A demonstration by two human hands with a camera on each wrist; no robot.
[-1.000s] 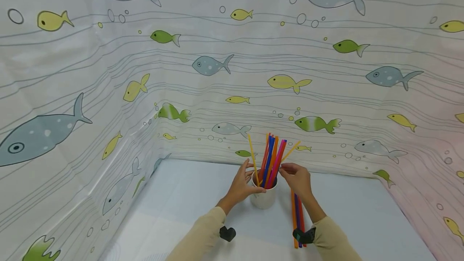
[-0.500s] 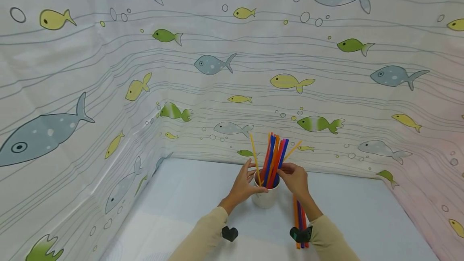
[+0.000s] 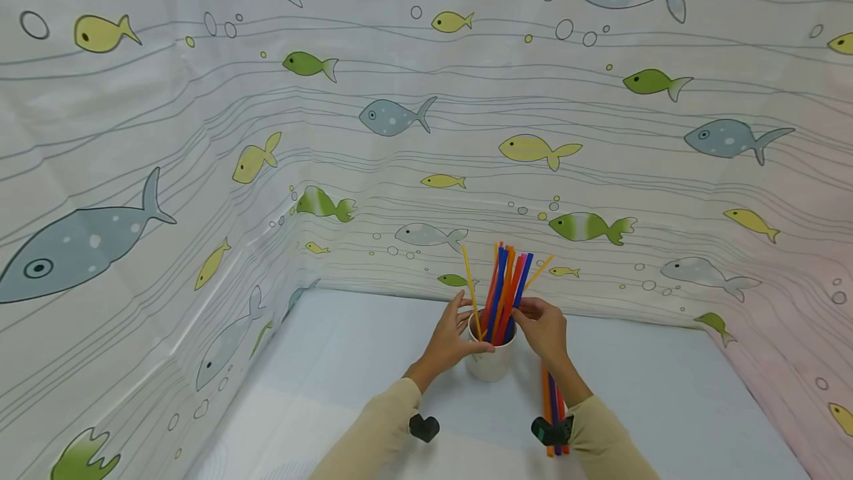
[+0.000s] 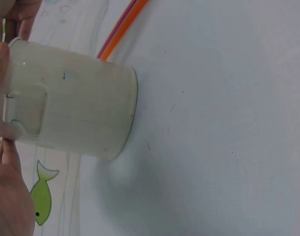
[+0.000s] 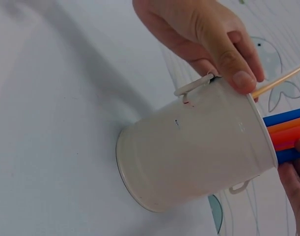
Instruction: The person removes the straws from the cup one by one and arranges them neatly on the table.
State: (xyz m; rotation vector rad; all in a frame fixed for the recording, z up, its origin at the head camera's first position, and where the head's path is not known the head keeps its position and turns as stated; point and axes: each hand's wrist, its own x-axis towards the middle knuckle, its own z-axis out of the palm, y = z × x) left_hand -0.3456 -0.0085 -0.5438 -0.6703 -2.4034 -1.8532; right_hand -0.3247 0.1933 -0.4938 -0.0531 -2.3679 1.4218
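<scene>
The left hand (image 3: 448, 338) grips the white cup (image 3: 491, 363) at its rim. The right hand (image 3: 545, 332) pinches a blue straw (image 3: 519, 293) standing in it.

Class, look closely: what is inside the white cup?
The white cup holds upright coloured straws: orange, blue, red, pink and thin yellow ones. Their lower ends and the cup's bottom are hidden by its wall.

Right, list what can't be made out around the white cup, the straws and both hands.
- Lower ends of the straws: hidden inside the white cup in every view.
- Loose straws on the table: head view, upper ends hidden behind the right hand and forearm.
- Right hand's grip: head view too small; right wrist view cuts the hand off at the edge.
- Left hand: left wrist view shows only a blurred palm edge.
</scene>
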